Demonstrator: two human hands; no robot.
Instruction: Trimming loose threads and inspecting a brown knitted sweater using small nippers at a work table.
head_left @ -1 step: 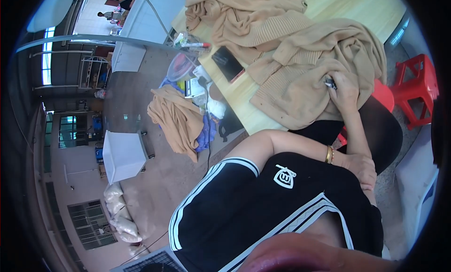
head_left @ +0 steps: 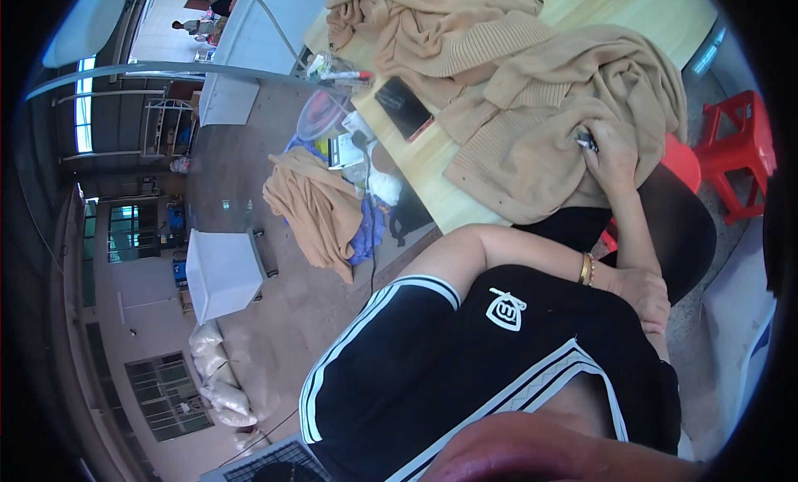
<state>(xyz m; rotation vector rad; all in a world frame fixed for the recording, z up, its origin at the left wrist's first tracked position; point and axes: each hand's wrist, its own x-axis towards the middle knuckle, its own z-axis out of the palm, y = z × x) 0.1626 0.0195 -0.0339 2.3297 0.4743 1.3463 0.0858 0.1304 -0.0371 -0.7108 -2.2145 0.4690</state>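
My right hand [head_left: 613,153] rests on a tan knitted garment [head_left: 532,170] with ribbed bands, which lies crumpled over the table edge nearest me. Its fingers are closed around a small dark-and-silver tool [head_left: 587,139]; most of it is hidden by the fingers, so its kind is unclear. Across my body comes my left arm, with a gold bracelet at the wrist. My left hand [head_left: 638,297] is wrapped around my right forearm near the elbow. Farther back, a second tan garment [head_left: 416,29] lies heaped on the table.
On the pale wooden table [head_left: 399,162] lies a dark phone [head_left: 403,108]. Beyond it are a clear bag with a red-tipped pen [head_left: 353,76] and a plastic tub [head_left: 322,114]. Another tan garment [head_left: 312,203] hangs over a blue bag, left. Red stools [head_left: 736,153] stand right.
The view has shifted slightly. My right hand has turned a little around the small tool on the garment. My left hand keeps its hold on my right forearm.
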